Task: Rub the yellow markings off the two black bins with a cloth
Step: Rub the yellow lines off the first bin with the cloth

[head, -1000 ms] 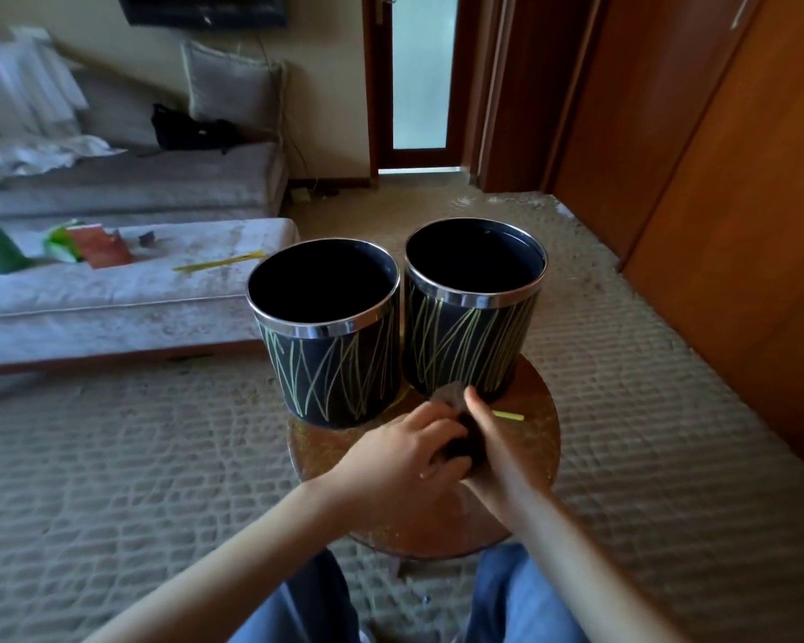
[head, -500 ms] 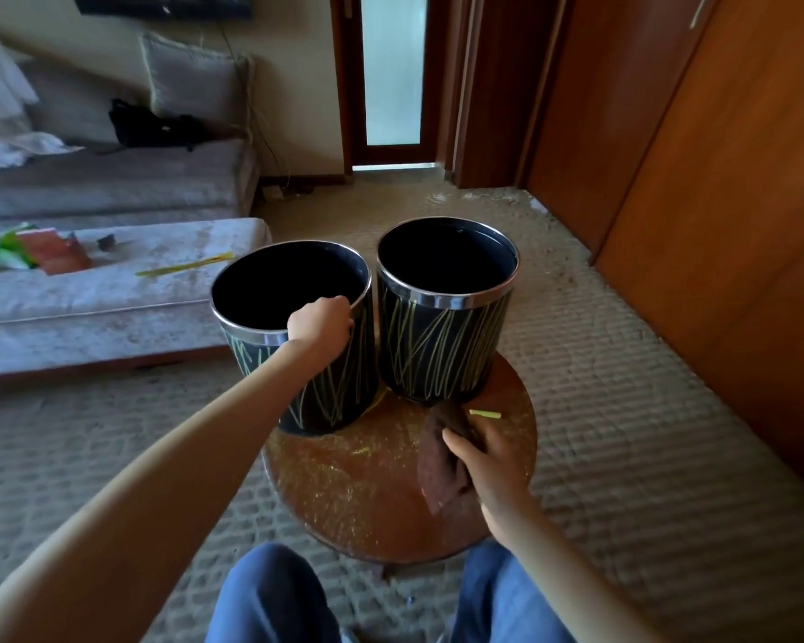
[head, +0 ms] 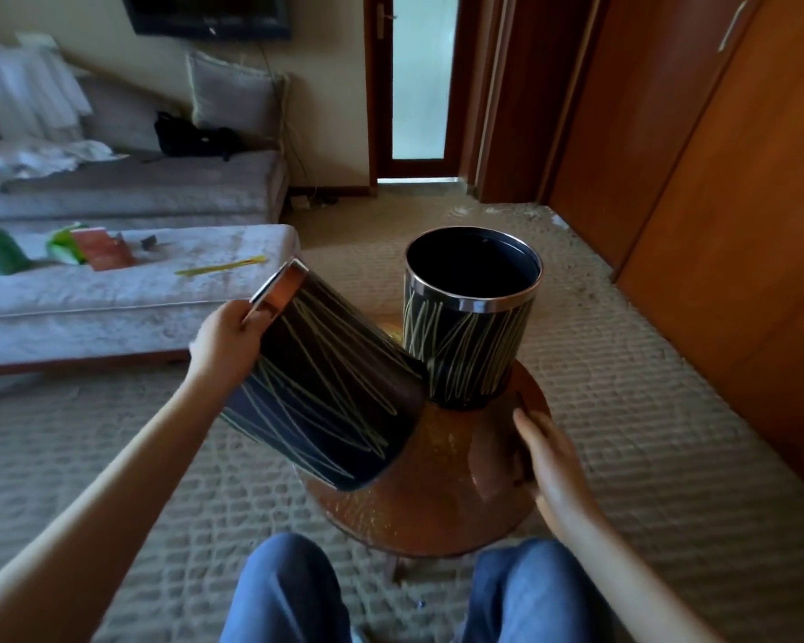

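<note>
Left hand grip clamps the chrome rim of the tilted yellow-scribbled black bin; brace its base at the round wooden counter's left edge. Whether the right hand grip clamps the dark brown cloth, I cannot tell.

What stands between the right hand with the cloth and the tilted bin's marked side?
Nothing visible. Only bare table top lies between the right hand, on the cloth, and the tilted bin, which the left hand holds by its rim. The upright bin stands farther back.
</note>
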Demonstrator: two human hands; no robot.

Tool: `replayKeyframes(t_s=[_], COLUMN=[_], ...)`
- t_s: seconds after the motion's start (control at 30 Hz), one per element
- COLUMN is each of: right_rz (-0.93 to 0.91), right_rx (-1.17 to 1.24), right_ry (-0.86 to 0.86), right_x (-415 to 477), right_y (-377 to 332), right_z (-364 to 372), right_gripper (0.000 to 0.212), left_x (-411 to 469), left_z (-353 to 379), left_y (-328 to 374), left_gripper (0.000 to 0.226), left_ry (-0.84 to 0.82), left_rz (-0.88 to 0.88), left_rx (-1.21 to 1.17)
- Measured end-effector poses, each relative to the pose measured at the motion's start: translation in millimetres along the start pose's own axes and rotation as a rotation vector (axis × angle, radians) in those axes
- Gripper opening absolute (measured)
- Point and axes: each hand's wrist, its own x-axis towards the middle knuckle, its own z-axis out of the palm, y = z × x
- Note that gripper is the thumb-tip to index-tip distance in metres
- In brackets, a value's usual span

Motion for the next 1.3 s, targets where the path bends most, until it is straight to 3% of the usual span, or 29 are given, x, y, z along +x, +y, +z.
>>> replayKeyframes(t_s=[0.07,0.13,0.2,0.3,0.43,0.57,0.63,0.77,0.87,0.97,1.17,1.3], right_rz=[-0.031,-0.07,-0.168,-0.372,-0.735,-0.952,-0.961,-1.033,-1.119,-1.181,-1.286,-1.092], right_rx=[-0.033,-0.133,-0.25,-0.401,-0.649,-0.737,-0.793,-0.972,-1.063,-1.077,-1.1,-1.073], right_ry=[0.025,0.041,0.041,0.069,0.189,0.098,0.058,0.032,0.028,-0.067,0.004,-0.068], right_x=[2,2,0,-8,-12,-5,1,-1,-2,-2,11,47], right_y=[-3,-7,-14,-22,-20,-13,-6,7,9,16,14,-16], right_z=[-4,-8,-13,-20,-22,-26,-28,-28,-30,-33,-29,-5], right_gripper=[0.037,0.074,0.084,0.066,0.022,0.027,0.032,0.033,0.032,0.033,0.019,0.016], left_x=[-21,-42,-61,-85,-113,-129,-130,-115,-101,-88,-72,-77], left_z=[-4,2,16,46,82,95,94,92,90,91,98,98], left_y=[-15,-25,-28,-29,-30,-27,-30,-30,-6,3,-11,-13], left_gripper=[0.029,0.029,0.024,0.029,0.026,0.03,0.025,0.041,0.027,0.04,0.044,0.042], left_ry=[-0.002,-0.023,-0.052,-0.1,-0.136,-0.168,-0.202,-0.305,-0.21,-0.199,-0.274,-0.261], left_rz=[-0.046,-0.119,-0.231,-0.379,-0.527,-0.574,-0.573,-0.551,-0.292,-0.105,-0.185,-0.139], left_rx=[-0.121,-0.317,-0.522,-0.661,-0.784,-0.849,-0.854,-0.71,-0.558,-0.507,-0.443,-0.442])
